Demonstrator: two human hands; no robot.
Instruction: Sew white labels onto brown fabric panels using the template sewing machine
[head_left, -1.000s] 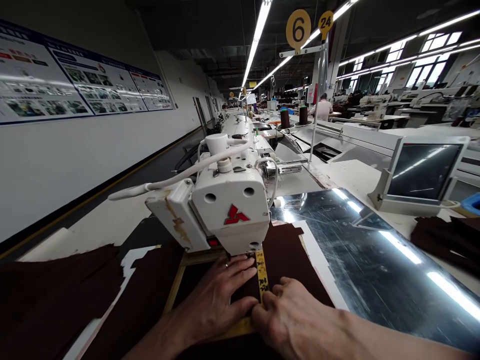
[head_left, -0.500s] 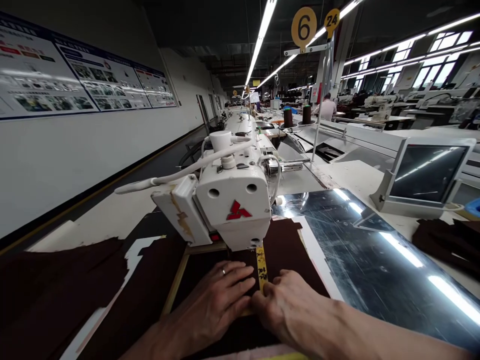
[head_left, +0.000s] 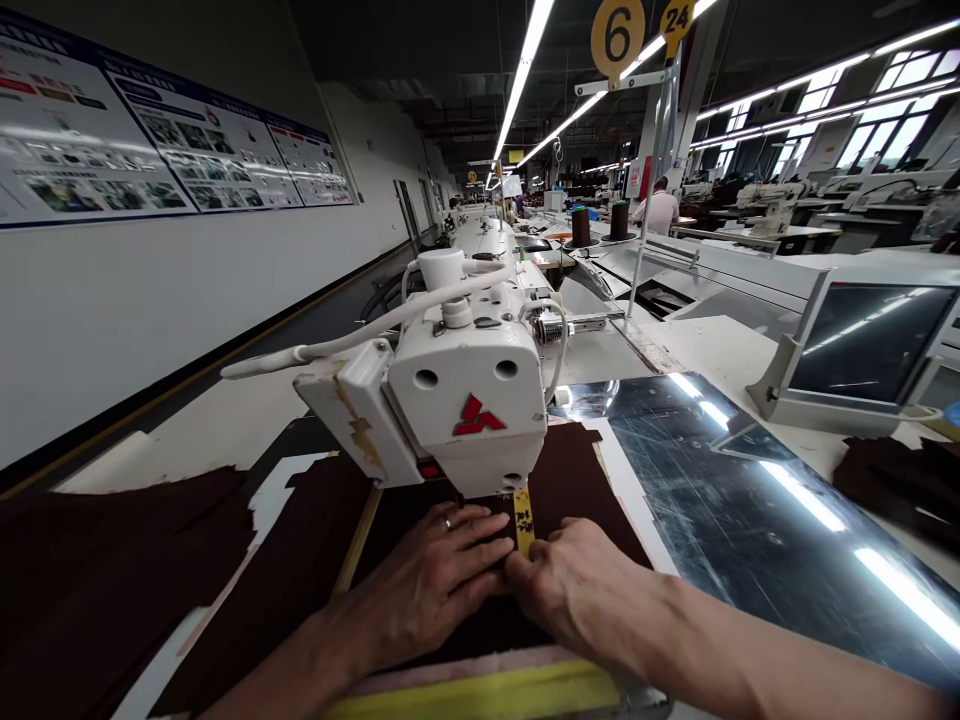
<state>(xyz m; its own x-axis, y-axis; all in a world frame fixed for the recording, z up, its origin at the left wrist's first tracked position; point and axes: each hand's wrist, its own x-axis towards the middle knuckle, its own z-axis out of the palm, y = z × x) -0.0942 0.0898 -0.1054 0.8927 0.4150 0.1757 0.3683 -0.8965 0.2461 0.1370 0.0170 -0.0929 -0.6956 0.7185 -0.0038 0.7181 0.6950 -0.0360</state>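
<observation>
A white sewing machine head (head_left: 469,400) with a red emblem stands over dark brown fabric (head_left: 574,475). My left hand (head_left: 439,565), a ring on one finger, lies on the fabric in front of the machine with its fingers stretched out. Beside it my right hand (head_left: 570,575) is closed, its curled fingertips at the near end of a yellow strip (head_left: 523,520) with black writing. Whatever those fingers pinch is hidden. The fabric lies with a white sheet (head_left: 630,490) showing along its right edge. Nearest to me is a yellow and pink band (head_left: 480,690).
On the right are a shiny dark work plate (head_left: 720,520), a screen (head_left: 862,335) on a stand and more brown fabric (head_left: 892,485). Brown fabric (head_left: 127,560) also covers the left side. Thread cones (head_left: 581,228) and a seated person (head_left: 660,208) are farther back.
Both hands have moved slightly forward, toward the machine. The yellow strip has slid farther under the machine head, and more of the near yellow and pink band shows.
</observation>
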